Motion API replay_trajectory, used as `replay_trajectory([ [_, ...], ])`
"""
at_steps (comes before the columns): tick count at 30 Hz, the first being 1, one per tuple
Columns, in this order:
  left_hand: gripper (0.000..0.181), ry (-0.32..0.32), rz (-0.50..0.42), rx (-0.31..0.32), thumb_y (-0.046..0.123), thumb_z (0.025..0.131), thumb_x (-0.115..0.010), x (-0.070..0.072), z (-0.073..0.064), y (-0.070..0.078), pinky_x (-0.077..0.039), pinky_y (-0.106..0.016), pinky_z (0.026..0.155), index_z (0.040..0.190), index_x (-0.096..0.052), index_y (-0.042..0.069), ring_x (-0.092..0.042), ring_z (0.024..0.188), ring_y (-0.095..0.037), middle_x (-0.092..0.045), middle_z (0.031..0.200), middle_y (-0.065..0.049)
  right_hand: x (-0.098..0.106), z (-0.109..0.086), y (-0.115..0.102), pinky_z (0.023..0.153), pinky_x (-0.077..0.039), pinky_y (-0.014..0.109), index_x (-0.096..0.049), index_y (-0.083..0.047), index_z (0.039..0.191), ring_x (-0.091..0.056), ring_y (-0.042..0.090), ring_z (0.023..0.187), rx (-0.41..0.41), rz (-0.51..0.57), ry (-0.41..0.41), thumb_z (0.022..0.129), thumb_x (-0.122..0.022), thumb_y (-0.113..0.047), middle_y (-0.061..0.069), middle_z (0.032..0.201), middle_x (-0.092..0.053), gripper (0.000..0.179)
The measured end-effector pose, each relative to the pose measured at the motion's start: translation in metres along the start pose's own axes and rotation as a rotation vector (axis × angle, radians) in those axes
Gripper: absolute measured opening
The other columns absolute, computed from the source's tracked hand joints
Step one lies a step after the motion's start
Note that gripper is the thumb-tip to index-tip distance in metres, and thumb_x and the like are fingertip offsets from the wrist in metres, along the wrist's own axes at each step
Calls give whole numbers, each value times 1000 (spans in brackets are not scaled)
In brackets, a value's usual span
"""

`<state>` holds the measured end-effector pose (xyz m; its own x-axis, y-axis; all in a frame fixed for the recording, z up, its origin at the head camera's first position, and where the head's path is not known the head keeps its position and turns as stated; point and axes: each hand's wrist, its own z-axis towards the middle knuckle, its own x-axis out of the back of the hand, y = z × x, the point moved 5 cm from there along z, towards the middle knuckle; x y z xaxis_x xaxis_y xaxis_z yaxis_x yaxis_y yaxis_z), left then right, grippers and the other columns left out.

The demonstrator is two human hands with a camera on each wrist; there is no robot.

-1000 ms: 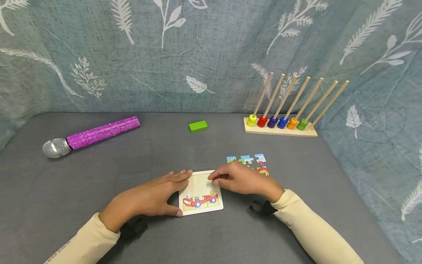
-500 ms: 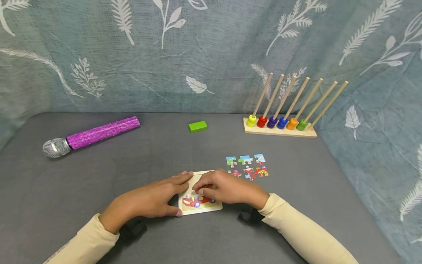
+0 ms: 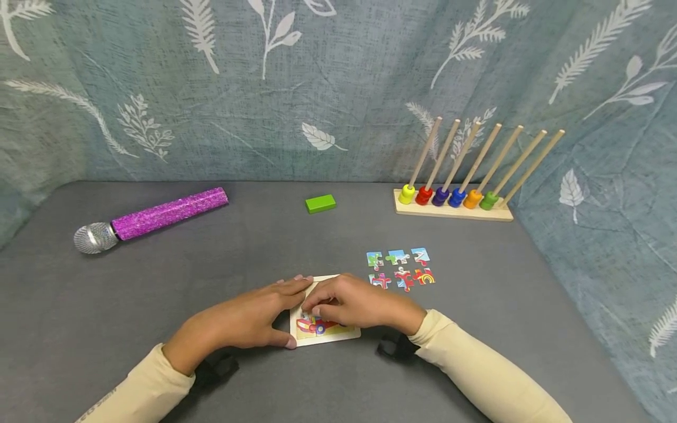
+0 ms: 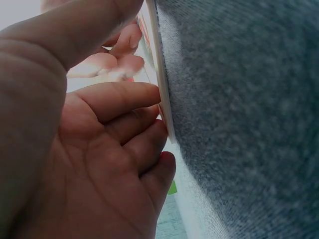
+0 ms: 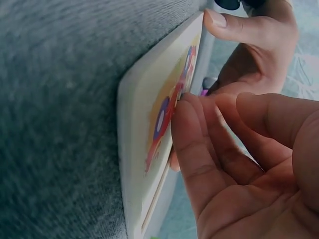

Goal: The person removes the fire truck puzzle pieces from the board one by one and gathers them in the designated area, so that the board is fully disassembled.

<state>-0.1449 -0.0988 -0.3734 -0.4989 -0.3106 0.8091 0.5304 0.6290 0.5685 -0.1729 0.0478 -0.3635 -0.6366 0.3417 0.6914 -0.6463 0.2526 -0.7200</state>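
Observation:
A small wooden puzzle board (image 3: pixel 328 339) lies flat on the table in front of me, its pale rim tilted in both wrist views. Several fitted pieces along its near side form a red vehicle picture (image 5: pixel 172 107). My left hand (image 3: pixel 254 314) rests against the board's left side, thumb at the near corner and fingers at the far corner. Over the board, my right hand (image 3: pixel 359 302) touches the fitted pieces with its fingertips. No loose piece shows between them. Several loose puzzle pieces (image 3: pixel 402 277) lie in two rows to the right.
A green block (image 3: pixel 320 204) sits farther back. Back left lies a microphone (image 3: pixel 169 214) with a glittery purple handle. At the back right stands a wooden peg stand (image 3: pixel 455 210) with coloured rings. A patterned cloth (image 3: pixel 238 117) hangs behind the grey table (image 3: pixel 254 235).
My right hand has moved left and nearer me over the board, from its right edge to the fitted pieces, uncovering the loose pieces. The left hand has stayed at the board's left side.

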Motion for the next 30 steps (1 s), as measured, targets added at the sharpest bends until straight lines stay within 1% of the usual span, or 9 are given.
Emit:
replay_trajectory([
  [4,85,2,-8,-3,28,81,-80,0,0,0,-24,-52,112,148,-37,-1,-23,142,-35,-26,156,-15,-1,-1,1,83,-48,17,-72,0,110,-57,2,94,-9,7,-4,93,-60,0,3,107,-70,20],
  [8,85,11,0,-7,28,80,-80,0,0,-1,-25,-52,112,148,-37,-1,-25,142,-36,-27,156,-16,-2,1,2,75,-49,17,-73,-3,108,-55,-2,85,-41,28,-25,92,-61,-1,1,102,-71,20],
  [10,85,18,9,-14,29,80,-80,0,0,-1,-26,-52,111,147,-38,-1,-26,141,-36,-29,155,-16,-2,1,3,71,-49,17,-73,-4,107,-54,-3,80,-60,52,-36,91,-62,-1,-1,100,-71,20],
  [13,84,26,17,-25,29,80,-80,0,0,-1,-27,-52,111,147,-39,-2,-27,141,-37,-30,155,-17,-3,1,3,67,-49,17,-73,-4,107,-54,-4,76,-72,84,-51,91,-62,0,-2,95,-70,20],
  [19,83,14,2,-10,29,81,-79,0,-2,-1,-26,-53,111,147,-39,-1,-26,141,-37,-29,155,-15,-3,1,1,66,-49,18,-72,-4,105,-55,-3,75,-76,101,-50,91,-63,0,-2,95,-69,18],
  [24,81,15,-5,-11,30,82,-79,0,-2,-1,-26,-54,111,147,-40,0,-26,141,-37,-29,155,-15,-3,1,0,65,-48,18,-72,-5,104,-55,-2,74,-82,72,-60,90,-63,-1,-5,95,-68,17],
  [27,81,17,1,-16,30,82,-79,0,-2,-1,-26,-54,110,147,-40,1,-26,141,-37,-30,155,-15,-4,1,0,68,-48,17,-71,-5,105,-55,-3,77,-79,66,-78,91,-63,-1,-4,97,-68,17],
  [30,82,10,-4,-4,31,82,-79,-1,-1,-1,-25,-53,111,147,-40,1,-25,142,-36,-29,156,-14,-5,0,0,71,-49,18,-70,-5,105,-56,-2,81,-62,88,-80,92,-61,0,-3,101,-67,16],
])
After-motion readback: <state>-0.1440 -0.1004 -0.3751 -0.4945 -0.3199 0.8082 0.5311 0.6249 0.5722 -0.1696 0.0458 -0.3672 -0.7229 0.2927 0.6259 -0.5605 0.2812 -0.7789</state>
